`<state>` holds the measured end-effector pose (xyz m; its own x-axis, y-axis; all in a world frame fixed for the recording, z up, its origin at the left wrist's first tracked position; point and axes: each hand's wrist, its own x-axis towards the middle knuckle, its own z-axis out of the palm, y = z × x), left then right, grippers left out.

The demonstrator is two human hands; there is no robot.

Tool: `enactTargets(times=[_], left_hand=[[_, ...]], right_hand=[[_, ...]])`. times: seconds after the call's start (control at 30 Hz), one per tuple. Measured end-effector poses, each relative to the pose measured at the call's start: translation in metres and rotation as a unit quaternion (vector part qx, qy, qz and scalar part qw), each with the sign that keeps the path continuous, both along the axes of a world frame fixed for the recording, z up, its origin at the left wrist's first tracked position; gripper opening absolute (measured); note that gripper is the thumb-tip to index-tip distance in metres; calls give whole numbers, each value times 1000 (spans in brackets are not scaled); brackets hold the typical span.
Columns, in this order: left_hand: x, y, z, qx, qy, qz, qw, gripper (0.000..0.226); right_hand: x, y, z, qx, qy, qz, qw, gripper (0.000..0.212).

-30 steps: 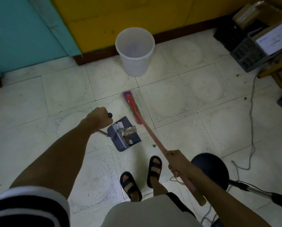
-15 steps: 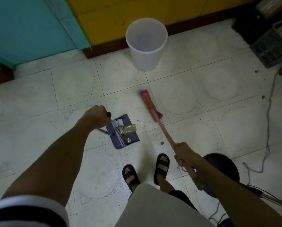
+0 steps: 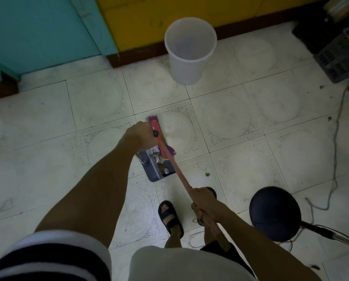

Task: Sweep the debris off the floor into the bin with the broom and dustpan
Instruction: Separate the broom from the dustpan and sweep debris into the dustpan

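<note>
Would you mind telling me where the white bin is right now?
In the head view, the white bin stands upright on the floor at top centre, beside the brown skirting of the yellow wall, beyond the broom head and dustpan.

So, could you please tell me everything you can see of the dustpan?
The dustpan is a dark blue-grey, plastic-looking tray with a pale, comb-like toothed strip along one side. It holds crumpled paper and small scraps. Its handle rises to a black tip, and the left hand grips it just below that tip. The pan is on the tiled floor or just above it; I cannot tell which. The pink stick of the broom crosses over it.
</note>
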<state>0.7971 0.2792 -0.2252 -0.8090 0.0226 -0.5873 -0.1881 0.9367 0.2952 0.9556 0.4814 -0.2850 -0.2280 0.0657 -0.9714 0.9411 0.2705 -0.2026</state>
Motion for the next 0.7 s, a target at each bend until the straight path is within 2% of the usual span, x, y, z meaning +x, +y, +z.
enactTargets(times=[0.2, 0.37, 0.5, 0.7], left_hand=[[4, -3, -2, 10, -8, -6, 1000, 35], [7, -3, -2, 8, -9, 6, 1000, 31], [11, -10, -6, -7, -20, 30, 999, 18], [27, -26, -3, -10, -44, 79, 996, 25]], right_hand=[[17, 4, 10, 13, 2, -32, 999, 30], [33, 38, 17, 16, 41, -34, 998, 30], [26, 55, 27, 24, 101, 22, 994, 28], [-11, 80, 28, 48, 150, 79, 984, 35]])
